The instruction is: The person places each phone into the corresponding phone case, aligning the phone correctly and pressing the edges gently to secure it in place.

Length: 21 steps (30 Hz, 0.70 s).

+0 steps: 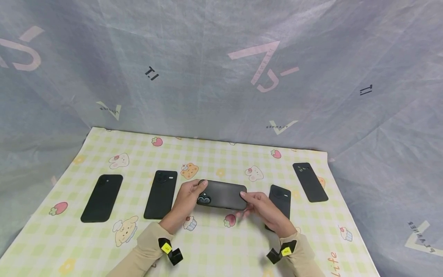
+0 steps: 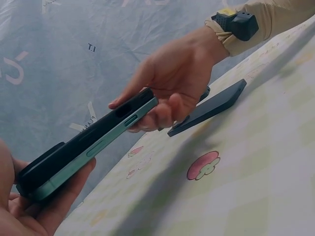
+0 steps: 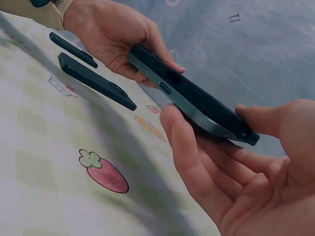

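Both hands hold a smartphone with a black phone case over its back, level above the middle of the table. Its pale teal side edge shows outside the case, so the case does not cover that side. Two lenses show at the camera end. My left hand grips the camera end, thumb on the case and fingers beneath. At the opposite end, my right hand pinches the corner, thumb on top and fingers under. The phone's screen side is hidden from the head view.
On a checked tablecloth lie two black phone-shaped pieces to the left. Another dark piece lies partly behind my right hand. A black phone case with camera cutouts lies far right. Grey-blue fabric hangs behind.
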Each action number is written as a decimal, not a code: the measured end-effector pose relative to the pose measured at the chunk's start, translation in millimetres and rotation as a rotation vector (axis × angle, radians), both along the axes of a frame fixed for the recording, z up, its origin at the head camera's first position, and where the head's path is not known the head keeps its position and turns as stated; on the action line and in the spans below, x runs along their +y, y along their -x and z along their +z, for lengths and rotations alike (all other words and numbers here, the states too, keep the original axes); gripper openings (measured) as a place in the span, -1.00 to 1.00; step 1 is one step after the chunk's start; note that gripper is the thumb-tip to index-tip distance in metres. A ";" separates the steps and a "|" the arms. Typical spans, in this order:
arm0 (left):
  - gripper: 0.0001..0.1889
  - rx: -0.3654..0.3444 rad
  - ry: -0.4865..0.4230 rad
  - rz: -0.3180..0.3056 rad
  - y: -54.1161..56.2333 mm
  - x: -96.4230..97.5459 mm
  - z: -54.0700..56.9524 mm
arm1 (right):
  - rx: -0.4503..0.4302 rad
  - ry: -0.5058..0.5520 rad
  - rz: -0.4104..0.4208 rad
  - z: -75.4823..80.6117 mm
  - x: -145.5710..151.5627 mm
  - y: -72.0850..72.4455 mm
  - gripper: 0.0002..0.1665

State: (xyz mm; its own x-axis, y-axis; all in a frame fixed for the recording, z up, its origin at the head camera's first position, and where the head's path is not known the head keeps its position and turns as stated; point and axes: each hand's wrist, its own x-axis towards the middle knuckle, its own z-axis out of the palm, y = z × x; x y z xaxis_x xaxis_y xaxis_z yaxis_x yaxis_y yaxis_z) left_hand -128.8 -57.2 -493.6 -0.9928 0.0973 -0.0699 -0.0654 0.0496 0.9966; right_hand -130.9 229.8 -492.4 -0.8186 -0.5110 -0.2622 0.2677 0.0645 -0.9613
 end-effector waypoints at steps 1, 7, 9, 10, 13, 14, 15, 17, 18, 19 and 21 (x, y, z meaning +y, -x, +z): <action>-0.58 0.006 0.004 0.004 0.5 -0.4 0.5 | -0.005 0.014 0.023 0.1 0.5 -0.5 -0.55; -0.64 0.045 0.019 0.015 3.2 -2.0 3.6 | -0.020 0.076 0.076 1.0 1.3 -2.1 -0.61; -0.65 0.059 0.020 0.014 3.2 -2.5 4.1 | -0.034 0.082 0.065 0.9 1.0 -2.0 -0.62; -0.65 0.066 0.020 0.013 3.2 -2.7 4.2 | -0.041 0.085 0.061 0.9 0.7 -1.9 -0.63; -0.66 0.081 0.015 0.012 2.4 -3.4 4.5 | -0.073 0.097 0.052 0.5 0.0 -1.9 -0.65; -0.66 0.085 0.014 0.012 2.1 -3.5 4.4 | -0.080 0.105 0.052 0.1 0.0 -1.8 -0.66; -0.66 0.090 0.013 0.011 2.1 -3.7 4.2 | -0.083 0.111 0.052 -0.2 0.0 -1.7 -0.66; -0.67 0.096 0.012 0.011 2.1 -3.6 4.0 | -0.092 0.118 0.051 -0.2 -0.1 -2.1 -0.67; -0.67 0.098 0.015 0.011 2.2 -3.6 3.8 | -0.094 0.121 0.050 -0.2 -0.3 -2.2 -0.68; -0.67 0.100 0.016 0.011 2.3 -3.6 3.5 | -0.097 0.124 0.049 -0.3 -0.3 -2.3 -0.68; -0.66 0.098 0.018 0.011 2.6 -3.5 2.9 | -0.101 0.132 0.048 -0.5 -0.4 -2.5 -0.69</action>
State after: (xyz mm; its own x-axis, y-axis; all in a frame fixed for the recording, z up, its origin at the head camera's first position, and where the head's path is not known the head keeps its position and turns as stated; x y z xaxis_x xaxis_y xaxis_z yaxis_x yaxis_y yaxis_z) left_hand -131.3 -60.6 -490.6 -0.9960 0.0861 0.0258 0.0316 0.0669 0.9973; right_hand -128.4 229.4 -492.9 -0.7652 -0.5846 -0.2697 0.3630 -0.0457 -0.9307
